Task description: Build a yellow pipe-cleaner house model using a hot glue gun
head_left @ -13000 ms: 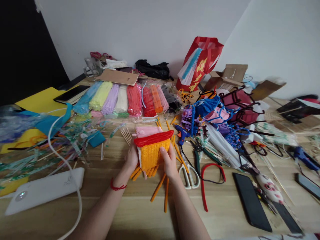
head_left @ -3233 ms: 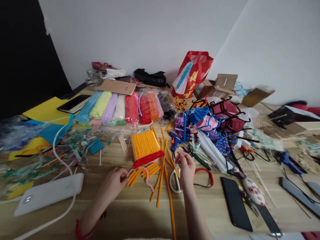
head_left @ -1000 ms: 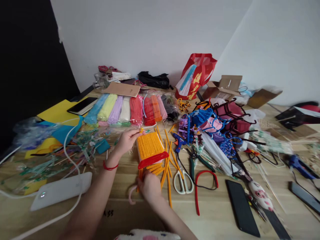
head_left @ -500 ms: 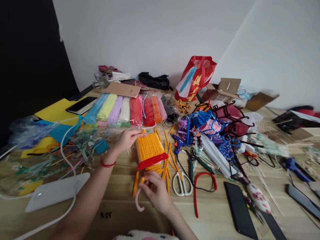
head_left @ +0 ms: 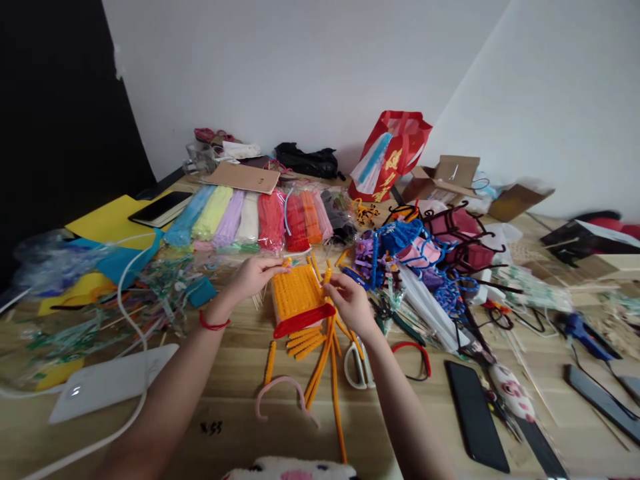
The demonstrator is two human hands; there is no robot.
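A small box covered in rows of orange pipe cleaner (head_left: pixel 296 292), with a red strip along its near edge, is in front of me. My left hand (head_left: pixel 257 277) pinches its far left corner, where a small orange tip shows. My right hand (head_left: pixel 350 301) is closed at the box's right side, on a short orange pipe cleaner (head_left: pixel 327 274) that sticks up from the fingers. Several cut orange pieces (head_left: pixel 306 341) lie just below the box, beside longer orange pipe cleaners (head_left: pixel 323 367). A bent pink pipe cleaner (head_left: pixel 285 381) rests on the table nearer me.
White-handled scissors (head_left: pixel 354 373) lie partly behind my right forearm, near a red curved strip (head_left: pixel 417 350) and green-handled pliers (head_left: pixel 400 323). Bagged coloured pipe cleaners (head_left: pixel 250 217) lie behind the box. To the right is a black phone (head_left: pixel 475 413); to the left, a white power bank-like slab (head_left: pixel 113 383).
My right hand has moved up and away from me to the box's right side. The pink pipe cleaner, earlier at that hand, now lies on the table. My left hand stays at the corner.
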